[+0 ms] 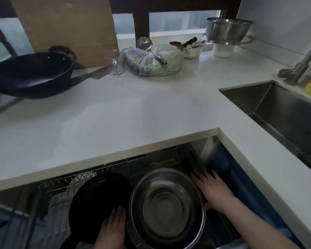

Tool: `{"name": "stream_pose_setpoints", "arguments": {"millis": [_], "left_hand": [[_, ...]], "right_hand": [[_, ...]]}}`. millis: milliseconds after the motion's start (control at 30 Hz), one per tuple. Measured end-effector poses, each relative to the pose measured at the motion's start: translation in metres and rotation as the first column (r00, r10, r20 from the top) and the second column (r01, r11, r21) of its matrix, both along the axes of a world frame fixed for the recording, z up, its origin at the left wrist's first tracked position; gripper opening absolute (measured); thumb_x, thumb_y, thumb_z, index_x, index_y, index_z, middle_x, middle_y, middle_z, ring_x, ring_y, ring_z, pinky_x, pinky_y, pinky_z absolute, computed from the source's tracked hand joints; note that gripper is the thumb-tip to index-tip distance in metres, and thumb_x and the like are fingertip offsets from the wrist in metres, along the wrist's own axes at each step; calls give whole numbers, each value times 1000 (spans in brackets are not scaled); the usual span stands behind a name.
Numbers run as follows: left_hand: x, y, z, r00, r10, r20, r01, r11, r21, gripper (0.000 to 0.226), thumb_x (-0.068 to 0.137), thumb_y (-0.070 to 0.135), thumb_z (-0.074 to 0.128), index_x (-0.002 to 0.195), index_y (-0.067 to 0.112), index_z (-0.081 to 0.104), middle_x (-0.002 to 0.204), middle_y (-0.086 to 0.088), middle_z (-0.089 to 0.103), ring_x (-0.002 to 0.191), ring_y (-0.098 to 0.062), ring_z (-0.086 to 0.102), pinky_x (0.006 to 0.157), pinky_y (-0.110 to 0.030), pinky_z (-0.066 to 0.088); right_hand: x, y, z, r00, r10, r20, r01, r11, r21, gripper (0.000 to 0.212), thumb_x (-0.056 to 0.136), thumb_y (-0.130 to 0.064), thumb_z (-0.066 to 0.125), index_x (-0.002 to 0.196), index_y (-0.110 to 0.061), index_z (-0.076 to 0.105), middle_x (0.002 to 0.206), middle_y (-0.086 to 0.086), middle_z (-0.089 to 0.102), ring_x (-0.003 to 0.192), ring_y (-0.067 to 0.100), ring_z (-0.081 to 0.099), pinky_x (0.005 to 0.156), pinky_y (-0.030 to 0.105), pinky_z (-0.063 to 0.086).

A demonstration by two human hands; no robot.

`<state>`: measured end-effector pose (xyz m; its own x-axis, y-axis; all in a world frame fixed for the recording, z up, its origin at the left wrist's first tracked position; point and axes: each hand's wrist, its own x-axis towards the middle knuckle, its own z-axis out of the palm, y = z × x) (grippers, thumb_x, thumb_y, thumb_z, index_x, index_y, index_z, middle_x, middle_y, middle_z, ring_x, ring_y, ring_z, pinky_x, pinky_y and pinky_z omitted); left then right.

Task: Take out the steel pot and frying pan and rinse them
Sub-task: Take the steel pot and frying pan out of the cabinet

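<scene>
The pot (167, 207) sits upright in the drawer rack (65, 184) between both hands, left hand (113, 229) flat at its 8 o'clock over the pan (99, 200), right hand (214, 191) spread against its 3 o'clock wall, neither visibly gripping.

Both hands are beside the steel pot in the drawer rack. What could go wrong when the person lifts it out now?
1. The steel pot sits close under the countertop edge, so its rim may hit the edge on the way up.
2. The frying pan lies against the pot; the left hand rests over it, so lifting may drag or tip the pan.
3. The right hand lies flat on the pot's side, so the grip may slip.
</scene>
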<state>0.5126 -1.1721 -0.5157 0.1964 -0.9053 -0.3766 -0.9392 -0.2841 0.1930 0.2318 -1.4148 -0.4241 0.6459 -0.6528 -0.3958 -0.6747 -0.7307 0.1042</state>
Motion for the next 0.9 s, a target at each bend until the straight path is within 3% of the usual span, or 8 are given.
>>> {"name": "stream_pose_setpoints", "arguments": {"millis": [100, 167, 233, 367, 433, 533, 667, 900], "left_hand": [[-1, -7, -22, 1000, -18, 23, 20, 996, -87, 52, 103, 23, 7, 149, 4, 21, 147, -14, 39, 103, -27, 67, 64, -38, 57], [1, -7, -32, 999, -16, 50, 20, 997, -72, 63, 101, 44, 7, 154, 9, 6, 157, -9, 27, 137, -21, 40, 92, -35, 43], [1, -11, -41, 999, 3, -43, -2, 999, 41, 113, 65, 80, 36, 147, 3, 25, 158, -8, 22, 135, -23, 35, 104, -25, 25], [-5, -25, -32, 1000, 11, 18, -12, 999, 50, 133, 21, 82, 49, 130, 6, 47, 121, -5, 66, 103, -16, 68, 84, -15, 48], [-5, -33, -21, 998, 28, -53, -24, 997, 70, 138, 29, 72, 69, 141, 0, 34, 133, -11, 58, 112, -21, 64, 92, -19, 44], [6, -43, -14, 993, 25, -115, -29, 999, -33, 122, 72, 36, 74, 150, 5, -14, 161, -7, 0, 148, -23, 10, 112, -19, 4], [18, -49, -21, 981, 22, -195, -25, 1000, -18, 125, 76, 25, 69, 130, 29, -43, 160, 1, -17, 149, -19, -7, 117, -24, 2], [18, -66, -9, 976, 65, -207, -69, 998, -11, 140, 59, 60, 76, 149, 18, -23, 160, -6, 0, 146, -29, 10, 116, -35, 16]], "right_hand": [[10, -10, -7, 998, 57, -20, -57, 998, 7, 107, 77, -42, 74, 156, -16, 6, 163, 8, 5, 150, 29, 3, 120, 49, -1], [18, -23, -19, 991, 128, -25, -129, 991, -39, 112, 62, -46, 82, 151, -9, 27, 154, 15, 33, 144, 34, 26, 116, 55, 21], [23, -37, -28, 987, 154, -40, -157, 984, -90, 108, 59, -50, 79, 148, -10, 32, 143, 16, 50, 137, 27, 32, 107, 52, 36], [29, -49, -24, 965, 178, -191, -170, 984, 54, 89, 93, -39, 56, 155, -14, -3, 163, 7, 0, 150, 28, -5, 120, 49, -4], [31, -53, -21, 945, 211, -249, -197, 977, 83, 116, 78, -37, 76, 155, -13, -7, 162, 8, -3, 149, 29, -9, 119, 50, -8], [24, -55, -28, 948, 218, -230, -199, 974, 105, 142, 58, -44, 88, 154, -15, -14, 162, 7, -8, 148, 28, -14, 112, 47, -22], [23, -50, -33, 963, 223, -149, -213, 974, 79, 142, 57, -55, 84, 153, -19, -15, 162, 0, -6, 148, 27, -14, 114, 49, -21], [20, -48, -43, 976, 193, -103, -183, 978, 99, 147, 49, -71, 77, 153, -25, -15, 163, 3, -2, 149, 26, -12, 101, 49, -35]]}}
